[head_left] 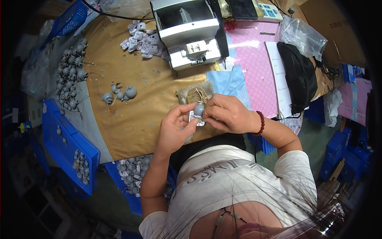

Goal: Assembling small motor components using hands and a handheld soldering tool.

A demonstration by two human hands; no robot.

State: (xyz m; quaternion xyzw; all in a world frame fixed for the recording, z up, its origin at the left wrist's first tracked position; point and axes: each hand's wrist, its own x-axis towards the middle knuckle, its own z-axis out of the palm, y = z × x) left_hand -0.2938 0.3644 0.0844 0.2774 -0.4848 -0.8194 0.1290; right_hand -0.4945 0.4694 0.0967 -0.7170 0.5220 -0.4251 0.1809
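My left hand [176, 125] pinches a small white plastic bracket [195, 118] from the left, near the front edge of the table. A grey ball-shaped part [199, 109] sits at the bracket's upper end, between my two hands. From the right, the closed fingers of my right hand [225, 113] press at the ball and bracket; what lies inside their pinch is hidden. Thin pale wires [198, 94] rise just beyond the ball, over a worn flat block [184, 95] on the table.
A silver machine [190, 36] stands at the back, with a heap of white plastic parts [144, 42] beside it. Grey balls with wires [71, 75] pile up at the left. Blue trays [93, 149] hold more balls. A black pouch [297, 77] lies right, by a blue cloth [230, 85].
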